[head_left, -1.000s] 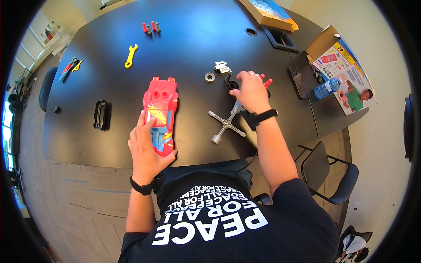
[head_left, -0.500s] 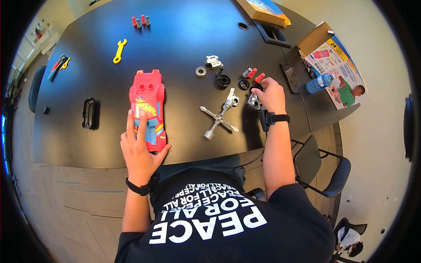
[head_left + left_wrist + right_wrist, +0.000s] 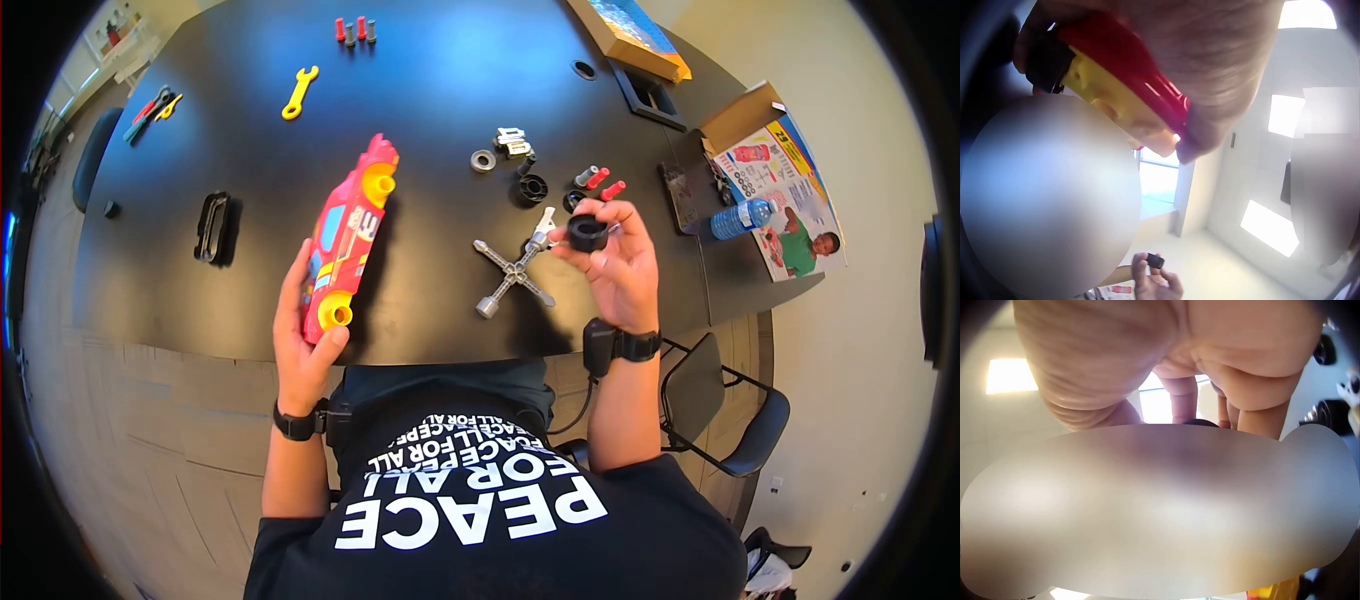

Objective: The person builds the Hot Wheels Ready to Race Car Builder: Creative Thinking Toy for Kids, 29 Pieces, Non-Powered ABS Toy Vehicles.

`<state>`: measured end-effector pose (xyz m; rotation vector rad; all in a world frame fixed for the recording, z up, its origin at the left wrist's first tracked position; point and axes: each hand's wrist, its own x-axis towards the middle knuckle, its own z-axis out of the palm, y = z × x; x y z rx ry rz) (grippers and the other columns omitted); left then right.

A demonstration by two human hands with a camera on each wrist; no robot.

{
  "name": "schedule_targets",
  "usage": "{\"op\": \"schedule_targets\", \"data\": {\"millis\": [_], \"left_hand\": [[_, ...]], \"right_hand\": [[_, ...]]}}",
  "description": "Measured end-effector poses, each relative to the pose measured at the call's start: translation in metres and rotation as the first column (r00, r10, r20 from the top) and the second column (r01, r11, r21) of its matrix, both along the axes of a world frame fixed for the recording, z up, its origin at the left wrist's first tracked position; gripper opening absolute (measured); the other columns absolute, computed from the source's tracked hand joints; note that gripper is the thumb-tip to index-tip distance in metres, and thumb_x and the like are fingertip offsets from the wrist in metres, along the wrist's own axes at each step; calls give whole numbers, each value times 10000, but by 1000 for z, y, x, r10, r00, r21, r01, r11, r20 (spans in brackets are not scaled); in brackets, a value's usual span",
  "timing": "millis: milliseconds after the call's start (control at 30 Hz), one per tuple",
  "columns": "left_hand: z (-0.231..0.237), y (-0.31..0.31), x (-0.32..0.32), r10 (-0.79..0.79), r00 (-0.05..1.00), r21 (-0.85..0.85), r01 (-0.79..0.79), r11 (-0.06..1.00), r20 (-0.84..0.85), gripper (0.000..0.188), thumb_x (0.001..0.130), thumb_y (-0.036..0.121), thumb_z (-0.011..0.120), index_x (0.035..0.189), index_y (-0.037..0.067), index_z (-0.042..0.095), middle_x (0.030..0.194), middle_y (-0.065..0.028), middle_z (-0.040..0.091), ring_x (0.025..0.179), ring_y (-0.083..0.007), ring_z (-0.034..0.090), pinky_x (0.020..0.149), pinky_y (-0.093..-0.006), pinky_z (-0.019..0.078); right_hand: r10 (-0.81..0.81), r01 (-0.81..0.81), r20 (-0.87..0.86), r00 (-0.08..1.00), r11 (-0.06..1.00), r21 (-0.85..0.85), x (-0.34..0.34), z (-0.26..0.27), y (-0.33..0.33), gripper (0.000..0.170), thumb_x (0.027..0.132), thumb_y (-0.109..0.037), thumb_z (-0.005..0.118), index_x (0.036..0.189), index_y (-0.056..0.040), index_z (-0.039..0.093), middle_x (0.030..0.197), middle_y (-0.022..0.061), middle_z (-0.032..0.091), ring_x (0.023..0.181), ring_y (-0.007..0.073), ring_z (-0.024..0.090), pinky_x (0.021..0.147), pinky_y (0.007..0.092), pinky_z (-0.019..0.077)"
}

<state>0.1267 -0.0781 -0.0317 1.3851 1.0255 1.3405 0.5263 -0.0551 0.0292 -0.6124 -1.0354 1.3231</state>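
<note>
Tipped onto its side, a red toy car shows its yellow wheel hubs and is gripped near its rear by my left hand. The left wrist view shows the car's yellow underside below the palm. My right hand pinches a black toy wheel between thumb and fingers, raised in front of the table. Left of that hand lie a grey four-way lug wrench and a white piece. In the right wrist view the held wheel is mostly hidden by a blurred patch.
Beyond the lug wrench are a black wheel, a grey ring, a silver part and red pegs. A yellow wrench and a black oblong frame lie left. At right stand a water bottle and box.
My right hand has gone from the parts on the table to holding up the black wheel. The left hand has rolled the car from upright onto its side.
</note>
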Motion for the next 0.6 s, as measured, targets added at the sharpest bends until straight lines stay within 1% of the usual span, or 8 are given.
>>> {"op": "schedule_targets", "data": {"millis": [33,100,167,233,300,333,467,600], "left_hand": [[1,-3,4,-33,981,-74,47,996,189,1106,899,456,928,1752,-3,396,1702,-161,510,1472,-249,591,1216,-394,487],[0,-4,13,6,998,47,-9,999,67,1117,936,605,871,1748,-8,409,1706,-173,510,1507,-252,565,1234,-396,458],[-7,-3,10,39,998,91,-35,995,-43,1113,944,673,832,1735,-4,439,1708,-195,504,1541,-277,524,1277,-428,400],[-7,-6,11,68,997,50,-66,997,-25,1143,942,754,789,1732,0,452,1704,-210,500,1564,-302,494,1306,-450,352],[-15,-3,10,38,999,80,-38,996,6,1183,933,797,772,1741,1,437,1694,-209,503,1553,-307,508,1296,-449,369],[-14,-4,10,44,999,61,-43,997,-12,1271,884,890,742,1736,-4,442,1692,-213,507,1556,-314,510,1295,-455,375],[-22,-1,7,73,994,146,-61,987,-80,1398,775,1006,685,1702,-22,486,1677,-240,536,1551,-350,534,1283,-483,408],[-23,-1,3,55,997,118,-48,992,-50,1384,782,1002,686,1689,-27,504,1673,-254,539,1531,-363,560,1272,-485,425]], "right_hand": [[76,-77,-24,997,997,-9,-12,1,-4,409,928,60,770,1280,-29,580,1400,162,585,1301,433,726,1081,538,654],[152,-158,61,987,982,105,-46,-4,-11,419,895,108,784,1238,-39,594,1410,167,593,1311,401,723,1093,515,634],[14,-108,358,934,964,245,-83,4,-20,362,832,83,894,1091,-59,685,1403,181,680,1219,271,736,1070,427,596],[-104,-152,593,798,919,365,-115,19,-25,323,801,33,946,1015,-68,726,1339,138,751,1166,251,731,1029,391,587],[-127,-176,627,769,900,398,-140,18,-22,312,793,23,946,1002,-70,735,1315,107,766,1155,270,727,1011,398,589],[-167,-190,659,733,880,435,-151,17,-20,300,784,13,945,989,-72,744,1291,77,781,1144,288,723,994,404,591],[-291,-215,686,667,806,551,-176,2,-11,310,784,17,922,1014,-79,737,1286,38,766,1109,324,703,968,448,600],[-319,-232,692,648,782,578,-181,-2,-10,341,785,7,926,1069,-83,759,1316,65,745,1132,314,701,973,453,602]]}}
